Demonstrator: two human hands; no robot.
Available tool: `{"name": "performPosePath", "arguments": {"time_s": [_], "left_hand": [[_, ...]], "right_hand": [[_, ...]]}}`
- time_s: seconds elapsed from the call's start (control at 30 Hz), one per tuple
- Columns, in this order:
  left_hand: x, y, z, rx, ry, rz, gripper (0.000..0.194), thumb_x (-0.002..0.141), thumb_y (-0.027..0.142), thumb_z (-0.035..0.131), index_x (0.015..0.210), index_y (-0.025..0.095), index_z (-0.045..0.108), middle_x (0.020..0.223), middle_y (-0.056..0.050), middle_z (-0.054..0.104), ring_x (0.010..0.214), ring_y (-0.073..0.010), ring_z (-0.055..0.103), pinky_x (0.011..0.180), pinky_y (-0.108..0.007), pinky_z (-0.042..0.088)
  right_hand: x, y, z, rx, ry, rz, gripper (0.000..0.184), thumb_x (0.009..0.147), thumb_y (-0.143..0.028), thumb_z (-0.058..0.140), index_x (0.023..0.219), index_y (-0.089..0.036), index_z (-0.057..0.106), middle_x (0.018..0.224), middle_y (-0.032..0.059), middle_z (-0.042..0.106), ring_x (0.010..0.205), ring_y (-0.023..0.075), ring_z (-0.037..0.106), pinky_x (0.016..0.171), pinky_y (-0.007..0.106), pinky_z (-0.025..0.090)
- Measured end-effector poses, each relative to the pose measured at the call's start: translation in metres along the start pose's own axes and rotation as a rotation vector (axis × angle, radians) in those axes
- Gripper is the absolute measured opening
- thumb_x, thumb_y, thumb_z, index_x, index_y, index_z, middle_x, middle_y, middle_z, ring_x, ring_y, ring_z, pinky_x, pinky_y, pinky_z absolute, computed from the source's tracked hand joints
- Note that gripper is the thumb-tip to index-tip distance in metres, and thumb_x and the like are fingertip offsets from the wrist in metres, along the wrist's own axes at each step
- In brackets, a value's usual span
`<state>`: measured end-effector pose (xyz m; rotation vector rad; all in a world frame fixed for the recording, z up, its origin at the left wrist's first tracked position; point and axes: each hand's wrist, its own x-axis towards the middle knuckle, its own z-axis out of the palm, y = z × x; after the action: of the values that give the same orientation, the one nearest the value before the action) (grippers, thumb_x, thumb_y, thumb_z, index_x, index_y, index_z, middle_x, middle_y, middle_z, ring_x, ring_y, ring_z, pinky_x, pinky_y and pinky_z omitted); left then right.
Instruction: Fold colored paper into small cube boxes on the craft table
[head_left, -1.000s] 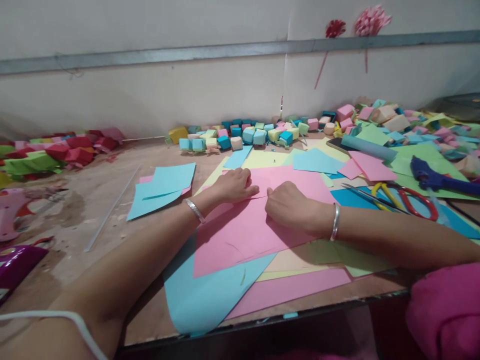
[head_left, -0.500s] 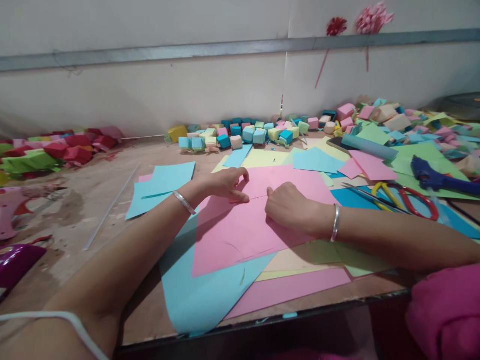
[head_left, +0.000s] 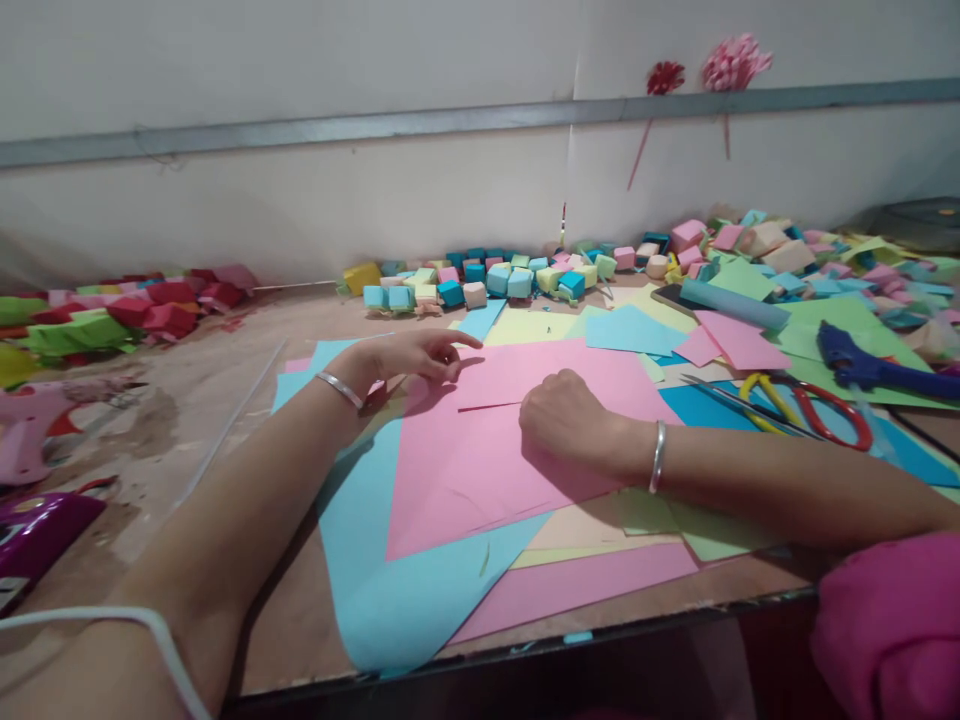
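Note:
A pink paper sheet (head_left: 465, 470) lies flat on top of a light blue sheet (head_left: 397, 600). Over the pink sheet's far left edge, my left hand (head_left: 420, 356) has its index finger stretched to the right, the other fingers loosely bent and nothing visible in them. My right hand (head_left: 562, 415) is closed in a fist resting on the middle of the pink sheet; whatever it may hold is hidden. A thin dark red line, like a slit or a raised paper edge, runs across the pink sheet to the left of that fist.
Scissors (head_left: 780, 405) with red and yellow handles and a blue glue gun (head_left: 885, 370) lie at right. Paper cubes (head_left: 517, 280) line the wall, with red and green ones (head_left: 165, 305) at left. A pink glue gun (head_left: 30, 420) and a purple tool (head_left: 45, 535) sit far left.
My left hand has shifted left, away from the line in the pink sheet, and its index finger has straightened. My right fist has slid slightly left. More of the dark line shows.

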<state>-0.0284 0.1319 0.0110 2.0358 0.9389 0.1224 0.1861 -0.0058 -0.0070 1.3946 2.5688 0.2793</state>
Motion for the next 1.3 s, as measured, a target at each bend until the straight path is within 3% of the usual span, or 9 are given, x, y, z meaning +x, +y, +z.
{"name": "performPosePath", "arguments": {"time_s": [0.07,0.2,0.37,0.5,0.77,0.9,1.03,1.17,1.3], "left_hand": [[0.007,-0.007,0.01,-0.109,0.488,0.04,0.041,0.074,0.042,0.067,0.111,0.024,0.066,0.068,-0.001,0.059,0.061,-0.0154,0.057,0.056,-0.027,0.045],[0.023,-0.013,0.028,-0.076,0.779,0.074,0.04,0.084,0.056,0.051,0.083,0.019,0.068,0.065,-0.002,0.056,0.061,-0.0157,0.054,0.054,-0.027,0.041],[0.024,-0.008,0.034,-0.025,0.748,0.148,0.043,0.08,0.055,0.056,0.064,0.017,0.07,0.064,-0.004,0.061,0.069,-0.0181,0.057,0.062,-0.027,0.043],[0.021,-0.012,0.035,-0.086,0.715,0.18,0.049,0.084,0.059,0.05,0.068,0.017,0.071,0.061,-0.003,0.06,0.063,-0.0155,0.056,0.063,-0.027,0.044],[0.029,-0.025,0.03,-0.402,0.762,0.188,0.064,0.087,0.07,0.035,0.123,0.019,0.05,0.092,-0.01,0.065,0.07,-0.018,0.065,0.054,-0.027,0.05],[0.028,-0.021,0.032,-0.499,0.586,0.172,0.062,0.081,0.068,0.048,0.114,0.016,0.058,0.087,-0.01,0.068,0.07,-0.0198,0.066,0.059,-0.032,0.054],[0.024,-0.024,0.034,-0.497,0.529,0.176,0.041,0.058,0.034,0.079,0.093,0.015,0.067,0.086,-0.007,0.069,0.076,-0.0195,0.065,0.069,-0.032,0.054],[0.025,-0.029,0.032,-0.478,0.64,0.154,0.026,0.058,0.023,0.072,0.082,0.015,0.066,0.084,-0.005,0.069,0.077,-0.0195,0.063,0.07,-0.033,0.052],[0.023,-0.021,0.03,-0.43,0.737,0.065,0.03,0.059,0.026,0.072,0.086,0.015,0.066,0.086,-0.005,0.07,0.077,-0.0183,0.064,0.068,-0.03,0.051]], "right_hand": [[0.003,0.001,0.001,0.039,0.058,0.018,0.011,0.075,-0.009,0.056,0.073,-0.01,0.067,0.071,0.0134,0.066,0.065,0.0186,0.053,0.057,0.03,0.026],[0.011,0.016,0.001,0.065,0.135,0.06,0.018,0.079,-0.004,0.05,0.079,-0.009,0.067,0.075,0.0146,0.067,0.069,0.0196,0.054,0.058,0.03,0.026],[0.032,0.049,0.02,0.137,0.429,0.116,0.024,0.089,-0.02,0.051,0.106,-0.011,0.065,0.105,0.0171,0.065,0.099,0.0269,0.051,0.073,0.033,0.032],[0.045,0.068,0.039,0.415,0.456,0.079,0.022,0.088,-0.023,0.055,0.102,-0.015,0.069,0.091,0.0086,0.068,0.089,0.0204,0.053,0.078,0.03,0.034],[0.037,0.074,0.032,0.407,0.942,0.268,0.031,0.096,-0.023,0.037,0.093,-0.014,0.067,0.092,0.0111,0.063,0.093,0.0223,0.049,0.086,0.033,0.035],[0.032,0.061,0.035,0.233,0.803,-0.1,0.031,0.096,-0.022,0.039,0.097,-0.017,0.069,0.093,0.01,0.064,0.092,0.0219,0.047,0.086,0.034,0.034],[0.03,0.052,0.039,0.179,0.703,-0.382,0.031,0.097,-0.019,0.038,0.108,-0.018,0.067,0.102,0.0088,0.066,0.097,0.0206,0.048,0.087,0.034,0.035],[0.033,0.059,0.044,0.24,0.783,-0.314,0.031,0.095,-0.021,0.044,0.119,-0.018,0.063,0.114,0.0097,0.065,0.105,0.0209,0.05,0.091,0.036,0.035],[0.039,0.067,0.049,0.265,0.813,-0.248,0.027,0.093,-0.014,0.044,0.1,-0.017,0.07,0.108,0.009,0.069,0.099,0.0187,0.056,0.086,0.033,0.04]]}}
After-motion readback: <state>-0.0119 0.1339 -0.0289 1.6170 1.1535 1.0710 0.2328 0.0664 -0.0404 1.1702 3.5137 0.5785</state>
